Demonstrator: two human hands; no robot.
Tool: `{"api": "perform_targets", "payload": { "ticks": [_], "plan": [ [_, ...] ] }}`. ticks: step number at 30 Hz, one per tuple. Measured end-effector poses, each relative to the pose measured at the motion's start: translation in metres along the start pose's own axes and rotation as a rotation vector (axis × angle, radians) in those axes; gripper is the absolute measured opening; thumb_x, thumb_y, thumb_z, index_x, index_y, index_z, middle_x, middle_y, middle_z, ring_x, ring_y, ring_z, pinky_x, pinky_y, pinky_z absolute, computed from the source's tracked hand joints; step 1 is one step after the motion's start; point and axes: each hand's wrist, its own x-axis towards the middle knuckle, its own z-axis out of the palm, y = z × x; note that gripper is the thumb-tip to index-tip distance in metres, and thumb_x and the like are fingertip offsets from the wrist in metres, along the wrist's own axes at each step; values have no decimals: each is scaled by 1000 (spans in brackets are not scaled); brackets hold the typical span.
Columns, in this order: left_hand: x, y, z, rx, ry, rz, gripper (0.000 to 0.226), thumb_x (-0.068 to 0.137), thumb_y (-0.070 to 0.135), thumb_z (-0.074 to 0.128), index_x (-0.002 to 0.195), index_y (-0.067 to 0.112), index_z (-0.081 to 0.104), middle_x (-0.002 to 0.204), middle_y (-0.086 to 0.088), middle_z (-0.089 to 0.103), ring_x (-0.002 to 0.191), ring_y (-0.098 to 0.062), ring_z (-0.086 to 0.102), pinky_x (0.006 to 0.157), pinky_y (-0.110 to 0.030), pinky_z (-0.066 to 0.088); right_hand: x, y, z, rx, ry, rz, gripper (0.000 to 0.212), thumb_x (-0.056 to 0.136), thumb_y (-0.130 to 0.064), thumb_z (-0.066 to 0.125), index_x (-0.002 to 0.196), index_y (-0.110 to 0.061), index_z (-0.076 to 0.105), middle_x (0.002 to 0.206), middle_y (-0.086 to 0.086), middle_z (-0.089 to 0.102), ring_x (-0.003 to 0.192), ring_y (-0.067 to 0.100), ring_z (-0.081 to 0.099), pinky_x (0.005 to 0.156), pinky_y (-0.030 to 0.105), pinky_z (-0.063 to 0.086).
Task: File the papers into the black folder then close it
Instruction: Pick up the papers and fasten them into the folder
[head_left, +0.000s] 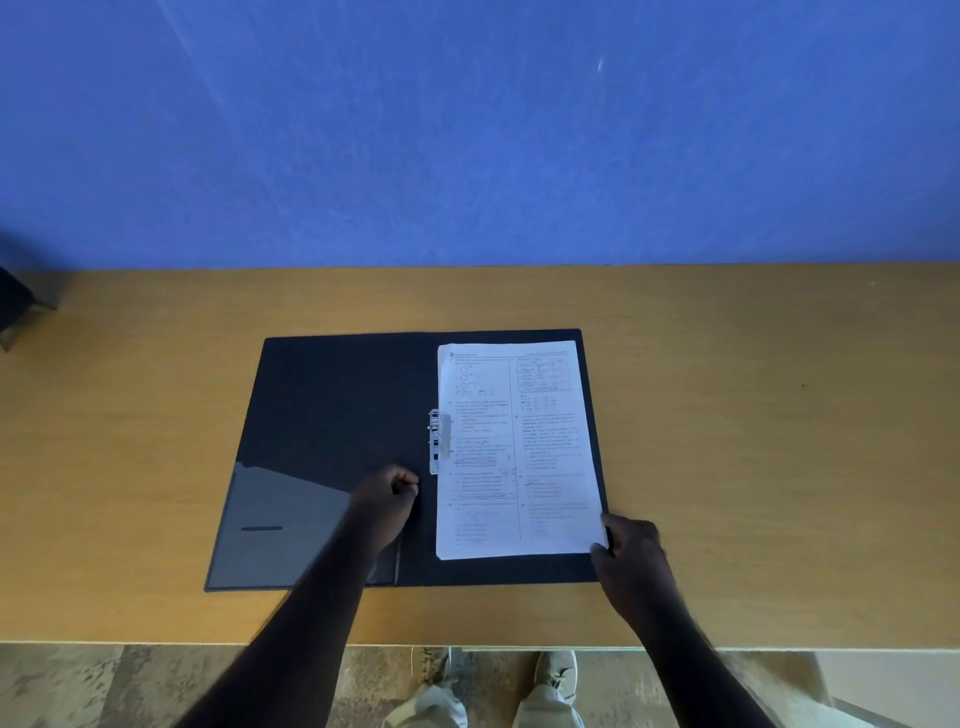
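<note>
I am standing at the wooden table (727, 415) with the black folder (332, 405) lying open and flat in front of me, its two halves spread between and under my hands. My right hand (631, 551) is pinching the near right corner of the papers (519, 452), fingertips on the edge and thumb seemingly beneath, so I am keeping the stack square on the folder's right half while it is settling against the spine. The papers are lying just to the right of my left hand and reaching away from me toward the folder's far edge, with their left margin touching the metal clip (435, 441). My left hand (387, 501) is curled into a loose fist, holding nothing, knuckles resting on the folder just left of the spine and just on my side of the clip; I am judging that it is placed there to pin the cover down and to be ready to work the clip. Whether the clip is already gripping the sheets I cannot tell. The inner pocket (280, 525) is lying left of my left wrist, apparently empty. I am thinking the filing is nearly done, and that the left cover is waiting to be swung over the papers toward my right hand.
</note>
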Motion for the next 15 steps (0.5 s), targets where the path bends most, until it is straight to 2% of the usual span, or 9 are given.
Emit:
{"api": "perform_targets", "payload": {
  "ticks": [2, 4, 6, 7, 9, 15],
  "plan": [
    [-1, 1, 0, 8, -2, 4, 22, 88, 13, 63, 77, 32, 63, 78, 11, 65, 72, -3, 58, 59, -19, 39, 1, 2, 2, 0, -2, 15, 36, 93, -12, 57, 128, -7, 62, 130, 11, 61, 105, 27, 66, 79, 25, 57],
    [-1, 3, 0, 16, -7, 5, 21, 88, 12, 63, 79, 31, 63, 78, 10, 64, 71, -3, 57, 59, -20, 39, 1, 4, 4, -20, -15, 29, 36, 93, -12, 58, 128, -5, 60, 131, 13, 59, 110, 30, 64, 77, 23, 46],
    [-1, 3, 0, 17, -7, -1, 20, 89, 12, 63, 79, 30, 64, 77, 10, 64, 70, -3, 57, 58, -20, 39, 1, 6, 4, -21, -11, 21, 39, 94, -13, 58, 132, -6, 59, 134, 13, 57, 113, 31, 63, 81, 26, 49],
    [-1, 3, -1, 18, -6, -3, 19, 88, 13, 63, 80, 29, 64, 77, 11, 64, 70, -2, 57, 58, -20, 39, 2, 6, 3, -17, -6, 19, 42, 94, -13, 59, 136, -7, 58, 136, 13, 56, 115, 30, 63, 87, 31, 57],
    [-2, 3, -1, 21, -4, -11, 17, 88, 14, 63, 81, 29, 65, 78, 11, 64, 71, -2, 57, 58, -19, 38, 2, 5, 2, -10, 0, 16, 46, 94, -13, 60, 140, -8, 55, 140, 13, 54, 119, 30, 62, 92, 43, 61],
    [-4, 5, -1, -5, -1, -7, 22, 88, 13, 63, 77, 32, 63, 77, 11, 64, 73, -9, 60, 59, -20, 40, -1, 5, 3, 24, 35, 28, 45, 94, -16, 61, 139, -16, 54, 138, 10, 51, 121, 27, 57, 99, 46, 56]
  ]
}}
